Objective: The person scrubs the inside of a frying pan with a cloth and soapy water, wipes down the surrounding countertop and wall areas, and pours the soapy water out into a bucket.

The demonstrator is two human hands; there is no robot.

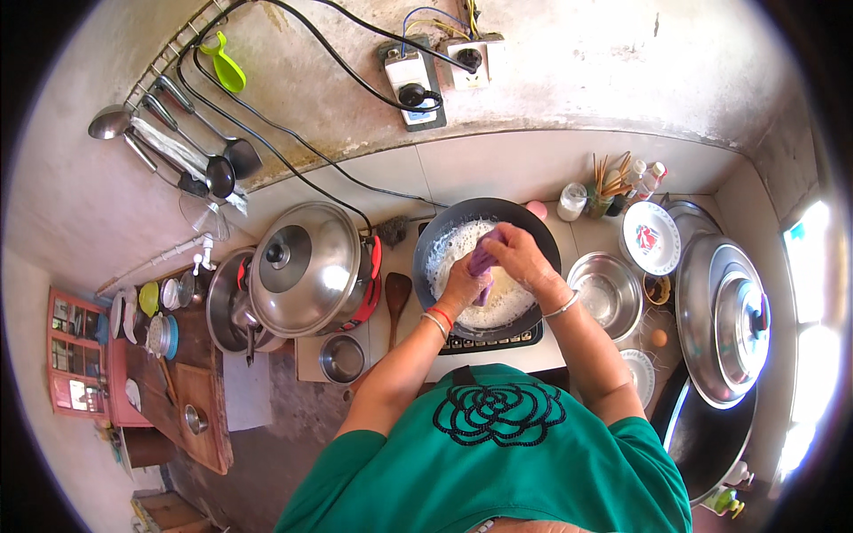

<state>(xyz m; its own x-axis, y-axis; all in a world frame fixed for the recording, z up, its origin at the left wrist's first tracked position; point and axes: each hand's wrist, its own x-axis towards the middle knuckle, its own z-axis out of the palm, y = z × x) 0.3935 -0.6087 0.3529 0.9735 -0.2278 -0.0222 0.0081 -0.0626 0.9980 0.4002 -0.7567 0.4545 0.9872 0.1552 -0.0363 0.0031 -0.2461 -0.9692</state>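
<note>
A dark wok (436,230) stands on a black electric cooker (460,344) before me, with foamy whitish liquid (496,314) in it. Over the liquid, both hands grip a purple cloth (481,261), which looks twisted between them. My right hand (520,253) holds its upper end. Lower and to the left, my left hand (464,285) is closed round the lower part, and a bit of cloth sticks out beneath. A brown wooden spatula (398,293) lies left of the wok.
Left are a large lidded steel pot (306,266) and a small steel bowl (342,359). To the right stand a steel basin (604,293), a glass jar (572,202), a patterned plate (650,238), an egg (658,338) and large steel lids (706,313). Black cables (300,143) hang along the wall.
</note>
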